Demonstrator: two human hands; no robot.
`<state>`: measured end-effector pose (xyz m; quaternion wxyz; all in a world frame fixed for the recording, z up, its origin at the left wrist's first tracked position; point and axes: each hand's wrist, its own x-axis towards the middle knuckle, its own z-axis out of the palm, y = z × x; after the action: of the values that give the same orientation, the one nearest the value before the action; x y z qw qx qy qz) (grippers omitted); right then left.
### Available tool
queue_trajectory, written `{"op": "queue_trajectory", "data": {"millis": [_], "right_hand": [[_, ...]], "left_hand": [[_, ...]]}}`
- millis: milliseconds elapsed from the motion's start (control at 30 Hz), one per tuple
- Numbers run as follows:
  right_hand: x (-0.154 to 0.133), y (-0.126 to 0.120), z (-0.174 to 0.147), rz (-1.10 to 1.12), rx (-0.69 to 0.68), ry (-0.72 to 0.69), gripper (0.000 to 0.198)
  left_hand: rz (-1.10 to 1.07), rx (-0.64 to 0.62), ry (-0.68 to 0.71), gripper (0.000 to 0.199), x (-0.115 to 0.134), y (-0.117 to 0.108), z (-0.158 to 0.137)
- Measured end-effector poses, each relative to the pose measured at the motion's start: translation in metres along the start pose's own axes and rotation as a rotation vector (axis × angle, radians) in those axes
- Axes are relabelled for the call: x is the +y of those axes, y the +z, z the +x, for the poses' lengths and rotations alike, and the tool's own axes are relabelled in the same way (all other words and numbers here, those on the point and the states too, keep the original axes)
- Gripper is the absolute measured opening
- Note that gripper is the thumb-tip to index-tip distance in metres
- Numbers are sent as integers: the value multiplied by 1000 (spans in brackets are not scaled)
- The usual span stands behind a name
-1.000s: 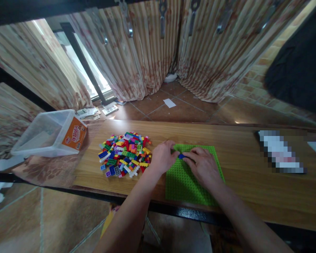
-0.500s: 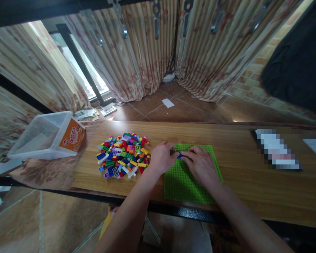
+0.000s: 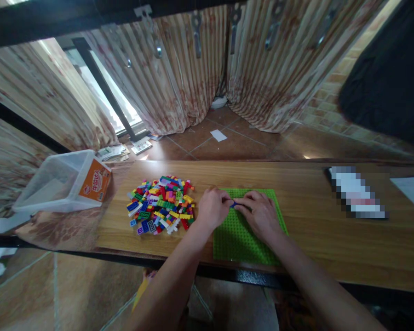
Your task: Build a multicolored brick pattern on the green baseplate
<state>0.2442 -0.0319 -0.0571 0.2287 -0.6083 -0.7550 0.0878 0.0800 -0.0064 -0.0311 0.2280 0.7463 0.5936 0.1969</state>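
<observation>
A green studded baseplate (image 3: pixel 246 243) lies on the wooden table, partly covered by my hands. Over its far left part, a small blue toy brick (image 3: pixel 233 203) is pinched between my fingertips. My left hand (image 3: pixel 214 208) grips it from the left, fingers curled. From the other side, my right hand (image 3: pixel 261 212) holds the same brick between thumb and forefinger. Much of the brick is hidden by the fingers, so whether it touches the studs I cannot tell. Left of my left hand spreads a pile of colourful toy bricks (image 3: pixel 162 204).
A clear plastic box (image 3: pixel 58 177) with an orange label lies tilted beyond the table's left end. On the right, a pixelated phone-like object (image 3: pixel 359 193) and a white sheet of paper (image 3: pixel 412 191) rest on the wooden table (image 3: pixel 310 220). Metal hooks (image 3: pixel 197 37) hang overhead.
Both hands stay at the blue brick with almost the same grip. The whole view has shifted slightly.
</observation>
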Motion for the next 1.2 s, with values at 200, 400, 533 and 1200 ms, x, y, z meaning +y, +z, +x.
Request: {"op": "queue_trajectory", "data": {"millis": [200, 400, 533, 1200], "right_hand": [[3, 3, -2, 47, 34, -8, 19], [4, -1, 0, 98, 11, -12, 25], [10, -7, 4, 216, 38, -3, 28], [8, -8, 4, 177, 161, -18, 26]], "left_hand": [[-24, 21, 42, 12, -2, 1, -1], [-42, 2, 106, 14, -10, 0, 2], [-61, -7, 124, 21, -14, -2, 3], [278, -76, 283, 14, 4, 5, -3]]}}
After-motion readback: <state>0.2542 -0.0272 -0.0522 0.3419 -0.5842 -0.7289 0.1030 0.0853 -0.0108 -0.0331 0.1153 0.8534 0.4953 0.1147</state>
